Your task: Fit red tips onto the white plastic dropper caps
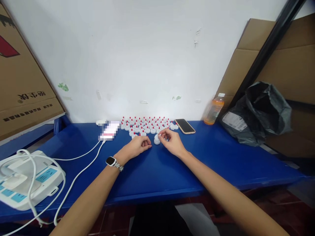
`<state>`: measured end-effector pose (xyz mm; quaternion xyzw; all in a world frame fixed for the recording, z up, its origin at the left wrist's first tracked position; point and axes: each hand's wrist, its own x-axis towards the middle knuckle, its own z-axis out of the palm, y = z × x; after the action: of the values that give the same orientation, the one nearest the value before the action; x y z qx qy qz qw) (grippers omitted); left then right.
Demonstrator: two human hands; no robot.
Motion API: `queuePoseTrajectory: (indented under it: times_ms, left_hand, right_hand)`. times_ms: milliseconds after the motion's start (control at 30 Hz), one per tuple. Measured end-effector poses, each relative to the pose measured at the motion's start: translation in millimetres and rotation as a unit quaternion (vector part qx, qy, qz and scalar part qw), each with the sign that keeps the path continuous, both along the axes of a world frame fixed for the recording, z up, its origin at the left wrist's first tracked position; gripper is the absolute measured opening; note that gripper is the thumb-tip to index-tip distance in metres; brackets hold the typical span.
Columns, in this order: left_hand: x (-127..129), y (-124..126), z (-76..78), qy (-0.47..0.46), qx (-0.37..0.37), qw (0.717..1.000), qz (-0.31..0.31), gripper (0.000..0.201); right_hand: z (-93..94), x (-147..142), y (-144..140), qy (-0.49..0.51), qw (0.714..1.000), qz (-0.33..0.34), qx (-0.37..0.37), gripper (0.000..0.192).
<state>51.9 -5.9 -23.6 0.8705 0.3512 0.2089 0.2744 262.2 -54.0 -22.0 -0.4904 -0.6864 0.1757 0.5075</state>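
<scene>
On the blue table, several white caps with red tips stand upright in a cluster close to the wall. In front of them is one white cap on which no red tip shows. My right hand has its fingers closed at the upper part of this cap. Just to its left, my left hand is curled with thumb and fingertips together, apart from that cap and partly in front of the nearest red-tipped ones. What its fingertips hold, if anything, is too small to tell. A watch is on the left wrist.
A dark phone lies right of the caps, and a blurred, cabled device left of them. A power strip with white cables occupies the left. An orange drink bottle, grey plastic bag and cardboard stand right.
</scene>
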Motion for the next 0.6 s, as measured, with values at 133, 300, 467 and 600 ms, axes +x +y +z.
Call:
queuePoseTrajectory:
  times_ms: [133, 300, 467, 600]
  left_hand:
    - [10.2, 13.3, 5.8, 0.003, 0.113, 0.993, 0.032, 0.019]
    - [7.0, 20.7, 18.3, 0.042, 0.201, 0.978, 0.033, 0.022]
    - [-13.3, 3.0, 25.5, 0.132, 0.235, 0.962, 0.033, 0.014]
    - [-12.3, -1.5, 21.8, 0.175, 0.266, 0.947, 0.029, 0.013]
  right_hand:
    - [3.1, 2.2, 1.0, -0.008, 1.0, -0.009, 0.012, 0.01]
    - [9.7, -1.6, -6.9, -0.06, 0.998, 0.021, 0.017, 0.012]
    - [11.0, -7.8, -12.3, -0.152, 0.987, 0.045, 0.038, 0.013]
    - [7.7, -10.4, -12.9, -0.239, 0.968, 0.053, 0.049, 0.014]
